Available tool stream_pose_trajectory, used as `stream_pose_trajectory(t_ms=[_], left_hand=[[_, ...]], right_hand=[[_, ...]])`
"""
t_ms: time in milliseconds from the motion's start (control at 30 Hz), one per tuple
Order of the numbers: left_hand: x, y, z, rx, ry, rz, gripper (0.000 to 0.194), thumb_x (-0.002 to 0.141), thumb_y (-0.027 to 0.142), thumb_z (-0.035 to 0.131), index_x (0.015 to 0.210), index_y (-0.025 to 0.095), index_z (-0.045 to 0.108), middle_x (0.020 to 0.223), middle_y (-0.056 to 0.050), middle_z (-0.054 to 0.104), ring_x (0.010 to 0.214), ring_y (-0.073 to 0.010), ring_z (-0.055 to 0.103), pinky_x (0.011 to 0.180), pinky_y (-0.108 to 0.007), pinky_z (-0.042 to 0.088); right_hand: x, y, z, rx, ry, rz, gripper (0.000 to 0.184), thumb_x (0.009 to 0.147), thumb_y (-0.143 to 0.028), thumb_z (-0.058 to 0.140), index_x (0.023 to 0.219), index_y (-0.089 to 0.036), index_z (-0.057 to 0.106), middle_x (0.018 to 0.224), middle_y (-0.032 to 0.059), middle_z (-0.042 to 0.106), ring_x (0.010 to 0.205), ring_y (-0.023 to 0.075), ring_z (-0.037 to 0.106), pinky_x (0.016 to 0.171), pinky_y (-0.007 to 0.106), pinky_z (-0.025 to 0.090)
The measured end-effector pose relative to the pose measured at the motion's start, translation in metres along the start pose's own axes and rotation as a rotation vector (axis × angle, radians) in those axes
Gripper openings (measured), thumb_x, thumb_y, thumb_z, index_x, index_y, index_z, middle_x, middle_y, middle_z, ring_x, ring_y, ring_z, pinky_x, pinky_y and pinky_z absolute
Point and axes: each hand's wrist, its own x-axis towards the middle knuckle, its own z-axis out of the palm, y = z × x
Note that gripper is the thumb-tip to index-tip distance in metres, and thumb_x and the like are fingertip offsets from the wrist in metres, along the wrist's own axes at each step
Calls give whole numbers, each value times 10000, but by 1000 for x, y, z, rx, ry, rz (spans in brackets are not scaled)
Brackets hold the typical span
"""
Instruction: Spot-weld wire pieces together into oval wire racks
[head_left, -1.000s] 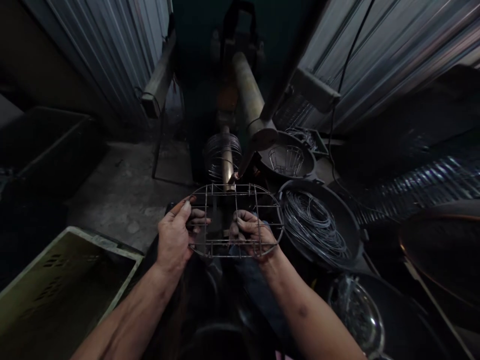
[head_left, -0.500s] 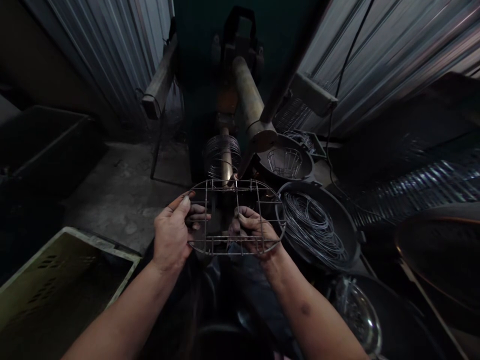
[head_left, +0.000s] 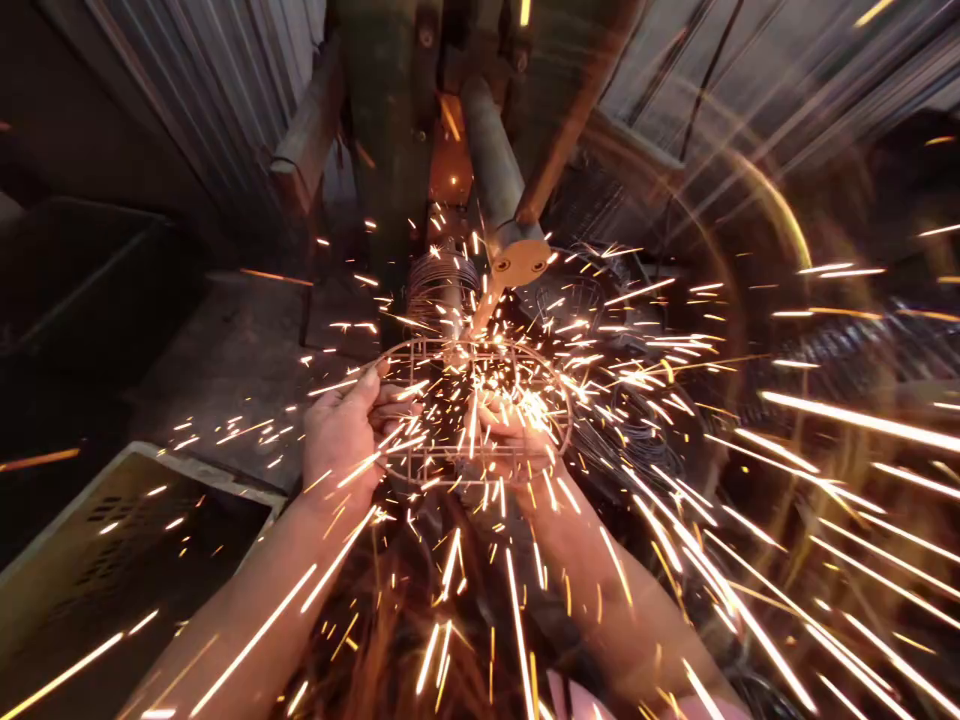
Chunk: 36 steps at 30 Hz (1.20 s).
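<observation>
An oval wire grid [head_left: 427,465] is held flat in front of me, its far edge under the slanted electrode tip of a welding machine [head_left: 517,250]. My left hand [head_left: 341,435] grips the grid's left side, thumb on top. My right hand [head_left: 517,430] is closed on wires near the grid's middle, partly hidden by glare. Bright orange sparks burst from the far edge of the grid and fly out in all directions, mostly to the right and toward me.
A pale plastic crate [head_left: 112,540] sits low on the left. A wire coil [head_left: 439,285] hangs on the machine's lower arm. Dark pans with wire pieces lie to the right, washed out by sparks. Corrugated metal walls [head_left: 225,110] close in both sides.
The grid has moved slightly up and forward against the electrode, and a shower of sparks has broken out, lighting the scene. Both hands keep their hold.
</observation>
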Motion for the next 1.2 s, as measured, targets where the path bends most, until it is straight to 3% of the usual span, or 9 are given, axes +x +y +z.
stream_pose_trajectory(t_ms=[233,367,567,967,1200], left_hand=[[4,-17,-2,-101,-35,71,248,692,259,605,888,110,582,591,-43,613,504,-173,609,355,-173,336],[2,-17,-2,-116,-59,93,268,689,258,611,910,111,575,587,-39,607,526,-183,617,353,-173,337],[2,-17,-6,-116,-78,26,267,702,243,600,925,97,579,616,-60,615,526,-175,610,356,-174,342],[-8,-43,-28,-89,-26,-35,278,704,272,606,938,123,593,625,-43,616,526,-147,606,359,-153,328],[-11,-44,-30,-89,-16,-37,287,702,282,611,942,126,592,628,-39,615,545,-156,616,361,-153,334]], right_hand=[[0,0,-7,61,-34,4,135,687,-170,609,776,-140,512,561,-26,564,361,44,426,350,157,355],[1,2,-11,70,-40,11,147,685,-158,616,795,-131,524,555,-28,558,358,41,420,348,153,343],[-6,6,-6,44,-88,-50,142,715,-175,614,823,-135,532,586,-25,563,373,32,412,350,142,327],[-17,32,-18,45,-9,28,141,688,-146,611,807,-135,537,627,-16,578,394,32,426,356,143,319],[-19,35,-15,129,-106,20,216,648,-117,611,848,-139,532,651,-14,587,427,28,451,389,129,349]])
